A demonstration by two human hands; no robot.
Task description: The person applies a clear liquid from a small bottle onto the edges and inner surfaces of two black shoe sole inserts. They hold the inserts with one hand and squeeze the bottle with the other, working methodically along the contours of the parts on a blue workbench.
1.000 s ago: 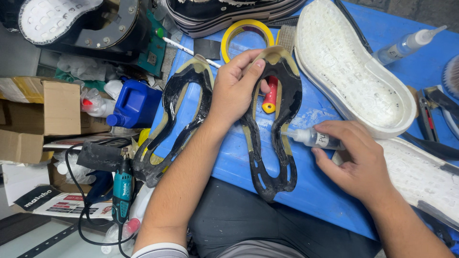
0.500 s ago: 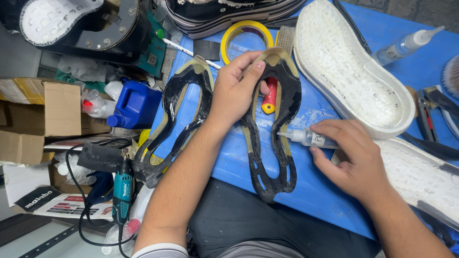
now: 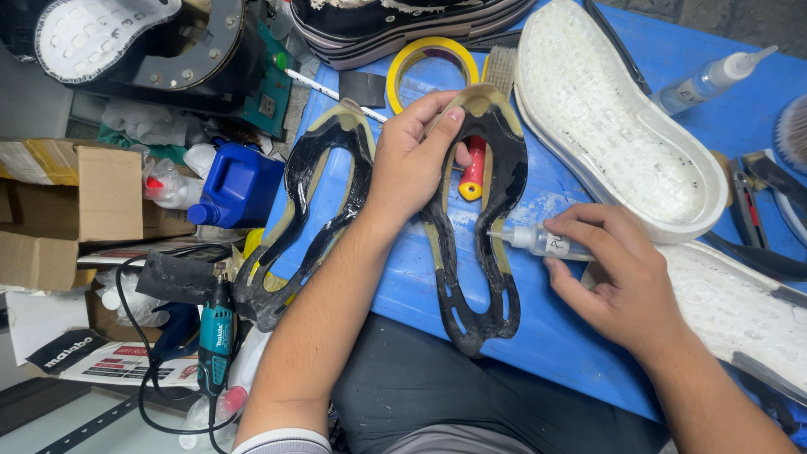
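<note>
My left hand (image 3: pixel 414 160) presses down on the upper part of a black, yellow-edged rubber outsole (image 3: pixel 479 290) lying on the blue table (image 3: pixel 555 336). My right hand (image 3: pixel 618 282) holds a small clear squeeze bottle (image 3: pixel 538 242) sideways, its thin nozzle touching the outsole's right edge. A second matching outsole (image 3: pixel 307 210) lies to the left, untouched. A red and yellow tool (image 3: pixel 473 168) shows through the held outsole's opening.
A white shoe midsole (image 3: pixel 614 126) lies upside down at the right, with another (image 3: pixel 740 311) below it. A yellow tape roll (image 3: pixel 424 67), a second clear bottle (image 3: pixel 706 80), pliers (image 3: pixel 756 193), a blue jug (image 3: pixel 235 185), a teal rotary tool (image 3: pixel 216 336) and cardboard boxes (image 3: pixel 76 202) surround the work.
The bottle's nozzle has crept slightly along the outsole's right edge. My left hand stays pressed on the outsole.
</note>
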